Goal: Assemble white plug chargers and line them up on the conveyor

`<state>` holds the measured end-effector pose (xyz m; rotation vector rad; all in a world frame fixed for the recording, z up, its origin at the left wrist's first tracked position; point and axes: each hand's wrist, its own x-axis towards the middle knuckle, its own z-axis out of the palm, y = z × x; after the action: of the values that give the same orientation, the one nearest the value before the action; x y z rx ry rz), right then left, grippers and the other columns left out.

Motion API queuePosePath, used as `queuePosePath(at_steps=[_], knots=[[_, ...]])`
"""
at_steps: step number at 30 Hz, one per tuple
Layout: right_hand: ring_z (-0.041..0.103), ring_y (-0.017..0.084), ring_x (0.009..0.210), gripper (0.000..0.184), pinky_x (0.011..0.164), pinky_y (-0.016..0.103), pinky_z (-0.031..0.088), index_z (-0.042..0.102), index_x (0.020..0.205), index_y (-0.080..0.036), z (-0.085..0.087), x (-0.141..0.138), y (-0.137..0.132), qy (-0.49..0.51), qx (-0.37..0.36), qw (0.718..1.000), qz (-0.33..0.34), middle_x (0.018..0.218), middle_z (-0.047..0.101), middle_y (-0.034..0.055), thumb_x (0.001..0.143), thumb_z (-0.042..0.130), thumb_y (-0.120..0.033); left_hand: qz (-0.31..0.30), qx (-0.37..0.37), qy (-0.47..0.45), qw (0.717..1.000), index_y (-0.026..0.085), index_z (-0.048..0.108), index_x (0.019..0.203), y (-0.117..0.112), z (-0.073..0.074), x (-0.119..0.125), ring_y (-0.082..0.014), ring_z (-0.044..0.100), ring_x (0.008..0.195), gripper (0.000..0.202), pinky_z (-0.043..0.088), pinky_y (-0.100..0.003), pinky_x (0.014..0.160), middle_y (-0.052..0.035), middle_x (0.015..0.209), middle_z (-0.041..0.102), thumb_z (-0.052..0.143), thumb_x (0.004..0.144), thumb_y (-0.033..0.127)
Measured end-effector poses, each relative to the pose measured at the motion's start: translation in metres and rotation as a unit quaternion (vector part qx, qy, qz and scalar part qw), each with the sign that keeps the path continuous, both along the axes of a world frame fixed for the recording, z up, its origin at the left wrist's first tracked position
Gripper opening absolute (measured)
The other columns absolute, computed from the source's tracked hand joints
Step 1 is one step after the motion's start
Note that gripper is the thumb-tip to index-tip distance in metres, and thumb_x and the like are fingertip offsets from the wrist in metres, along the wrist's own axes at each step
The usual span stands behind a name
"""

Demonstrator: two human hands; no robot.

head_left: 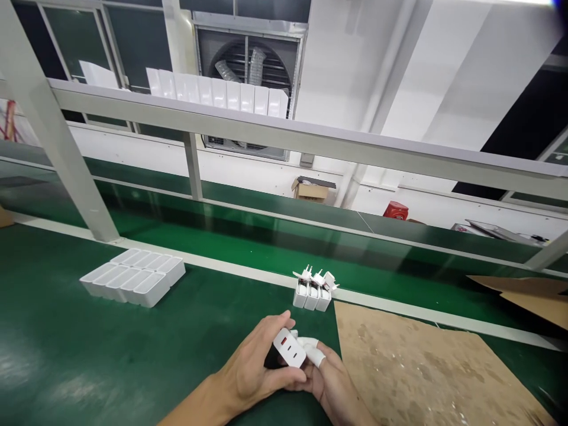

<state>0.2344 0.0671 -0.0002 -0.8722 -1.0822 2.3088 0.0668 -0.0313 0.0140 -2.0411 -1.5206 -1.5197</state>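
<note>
Over the surface [195, 319], the left hand [254, 362] is holding a white charger [289, 349], fingers half-curled; the right hand [338, 378] is resting bent fingers against it, grip unclear. Boxes [311, 297] are standing near the far edge, between trays [158, 289] and cardboard [421, 367].

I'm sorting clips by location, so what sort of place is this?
Probably a factory workshop: a long green workbench with a metal frame above it, grouped open white boxes near a handheld white charger, and a large fan set in the wall.
</note>
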Motion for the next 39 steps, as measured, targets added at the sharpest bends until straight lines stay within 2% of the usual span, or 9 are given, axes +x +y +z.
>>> queuePosePath(at_steps=[6,9,12,17,21,25,28,34,39], knots=[[0.078,0.039,0.097,0.091,0.087,0.056,0.064,0.066,0.119,-0.011,-0.034,-0.002,0.001,-0.001,0.001,1.0,-0.015,0.103,0.081,0.0189,0.057,0.094,-0.072,0.024,0.019,0.007,1.0,0.025,0.031,0.164,-0.001,0.001,0.0,-0.0224,0.079,0.104,0.086,0.068,-0.03,0.093,-0.0137,0.123,0.077,0.068,0.097,0.064],[0.077,0.039,0.101,0.09,0.088,0.055,0.064,0.066,0.122,-0.012,-0.035,0.001,0.005,0.01,0.013,1.0,0.004,0.109,0.08,0.0191,0.061,0.091,-0.073,0.025,0.009,0.005,1.0,0.025,0.033,0.162,-0.002,-0.001,-0.001,-0.0227,0.079,0.106,0.086,0.067,-0.031,0.096,-0.0131,0.124,0.076,0.07,0.095,0.065],[0.075,0.037,0.109,0.087,0.097,0.051,0.062,0.067,0.121,-0.017,-0.027,0.006,0.011,-0.029,0.128,0.991,-0.007,0.117,0.079,0.0174,0.065,0.086,-0.081,0.012,-0.051,-0.006,0.999,0.028,0.03,0.163,-0.003,-0.006,-0.003,-0.0261,0.074,0.119,0.086,0.065,-0.038,0.104,-0.0146,0.136,0.069,0.075,0.096,0.057],[0.07,0.031,0.121,0.06,0.11,0.043,0.058,0.071,0.125,-0.022,-0.024,0.008,0.006,-0.059,0.379,0.923,-0.021,0.138,0.07,0.0179,0.094,0.063,-0.072,-0.003,-0.236,-0.075,0.969,0.041,0.013,0.166,-0.002,-0.018,-0.006,-0.0316,0.053,0.148,0.094,0.05,-0.054,0.123,-0.0108,0.165,0.045,0.071,0.094,0.027],[0.069,0.028,0.124,0.044,0.108,0.039,0.06,0.072,0.131,-0.03,-0.027,0.007,-0.004,-0.057,0.53,0.845,-0.033,0.143,0.068,0.0111,0.105,0.048,-0.056,0.006,-0.298,-0.16,0.941,0.042,0.015,0.166,0.001,-0.023,-0.009,-0.0301,0.061,0.135,0.092,0.051,-0.056,0.119,-0.0081,0.149,0.058,0.068,0.092,0.028],[0.062,0.026,0.137,0.04,0.121,0.043,0.051,0.064,0.138,-0.038,-0.021,0.014,0.008,-0.16,0.569,0.807,-0.009,0.151,0.063,0.0026,0.105,0.045,-0.05,0.081,-0.298,-0.224,0.924,0.035,0.027,0.163,0.009,-0.016,-0.02,-0.031,0.058,0.134,0.088,0.042,-0.06,0.122,-0.0095,0.142,0.058,0.067,0.085,0.029],[0.054,0.029,0.146,0.05,0.127,0.053,0.044,0.057,0.146,-0.035,-0.016,0.02,0.03,-0.212,0.567,0.796,0.012,0.16,0.055,0.0047,0.105,0.04,-0.056,0.113,-0.302,-0.261,0.91,0.025,0.03,0.162,0.023,-0.008,-0.035,-0.0316,0.061,0.125,0.089,0.042,-0.059,0.12,-0.0137,0.147,0.056,0.067,0.082,0.037],[0.05,0.035,0.146,0.062,0.128,0.061,0.039,0.05,0.15,-0.019,-0.023,0.024,0.068,-0.224,0.528,0.815,-0.081,0.159,0.05,0.0154,0.097,0.046,-0.051,0.1,-0.29,-0.282,0.909,0.019,0.033,0.16,0.067,0.001,-0.057,-0.0344,0.063,0.124,0.096,0.043,-0.057,0.118,-0.0169,0.154,0.055,0.069,0.073,0.037],[0.041,0.042,0.154,0.096,0.133,0.062,0.028,0.034,0.153,-0.005,-0.031,0.02,0.083,-0.153,0.401,0.9,-0.082,0.163,0.04,0.0298,0.078,0.061,-0.059,0.068,-0.266,-0.312,0.909,0.013,0.029,0.16,0.091,-0.01,-0.051,-0.0336,0.063,0.132,0.098,0.049,-0.051,0.117,-0.0216,0.156,0.052,0.067,0.073,0.039]])
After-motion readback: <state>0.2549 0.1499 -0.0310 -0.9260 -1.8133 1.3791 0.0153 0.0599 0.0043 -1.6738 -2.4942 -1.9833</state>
